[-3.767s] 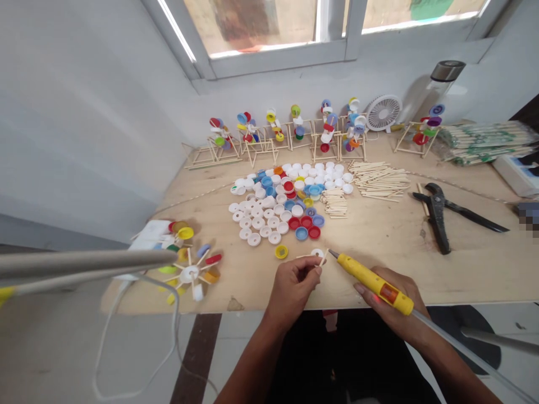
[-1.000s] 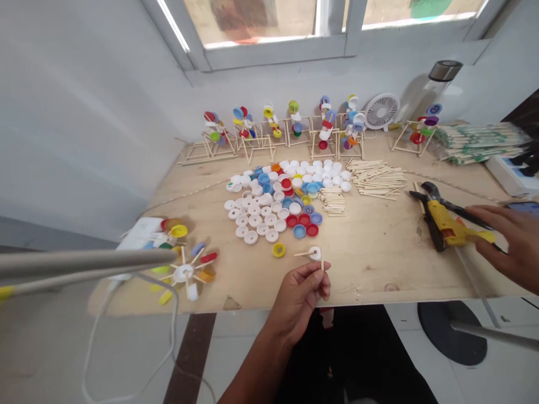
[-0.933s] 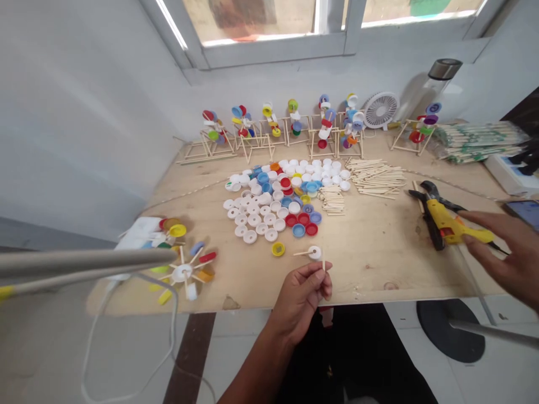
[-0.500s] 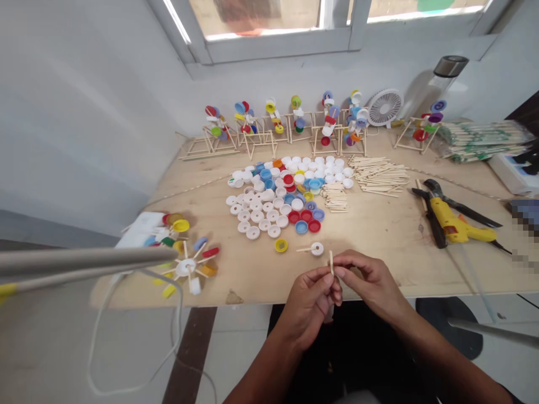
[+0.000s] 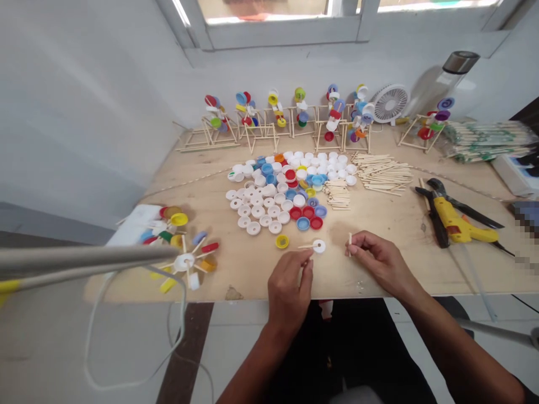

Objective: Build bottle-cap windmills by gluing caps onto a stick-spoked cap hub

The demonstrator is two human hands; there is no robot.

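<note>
My right hand (image 5: 379,258) pinches a short wooden stick (image 5: 349,245) upright between its fingertips, just above the plywood table (image 5: 370,275). My left hand (image 5: 289,286) has its fingers curled close together, right by a white bottle cap (image 5: 319,246). A thin wooden stick (image 5: 305,246) sticks out sideways from this cap, which lies on the table. A yellow bottle cap (image 5: 282,241) sits to the left of it. Whether my left fingers hold anything is hidden.
A large heap of bottle caps (image 5: 273,191) and piles of wooden sticks (image 5: 381,174) lie beyond my hands. A yellow glue gun (image 5: 452,219) rests on black pliers (image 5: 433,216) at right. Cap-and-stick models (image 5: 278,115) line the back. A grey pole (image 5: 84,258) crosses the left foreground.
My hands have parted. The right hand moved right with the short stick, and the left hand moved toward the white cap. The glue gun, earlier in my right hand, now lies on the pliers.
</note>
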